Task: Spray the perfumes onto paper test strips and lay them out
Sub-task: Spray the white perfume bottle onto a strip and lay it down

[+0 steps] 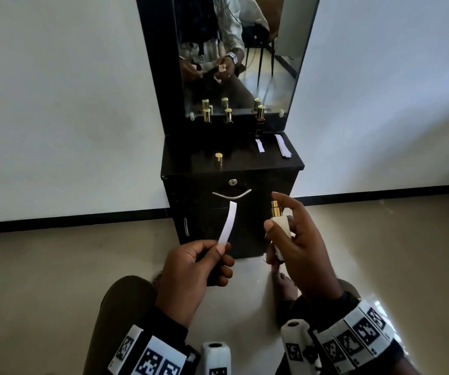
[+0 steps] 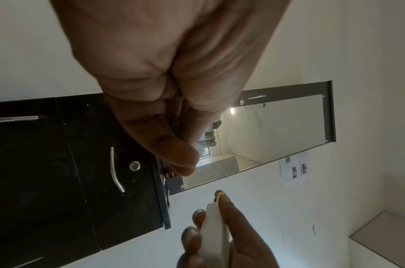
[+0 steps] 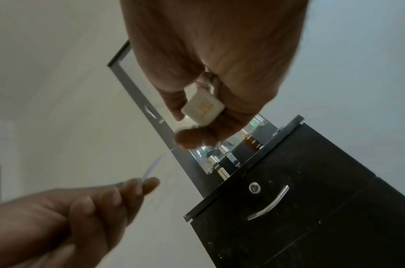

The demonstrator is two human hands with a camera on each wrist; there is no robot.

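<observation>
Nearest me, my left hand [image 1: 199, 269] pinches a paper test strip [image 1: 228, 226] by its lower end, upright. Just beside it my right hand [image 1: 299, 239] has its grip curled round a white perfume bottle [image 1: 280, 224], gold sprayer facing the strip, forefinger raised above it. I can't read its gold marking. Beyond, on the black table [image 1: 191, 162], stand a loose gold cap [image 1: 218, 159], two laid strips [image 1: 259, 145] and three capped bottles [image 1: 260, 117], labels illegible.
</observation>
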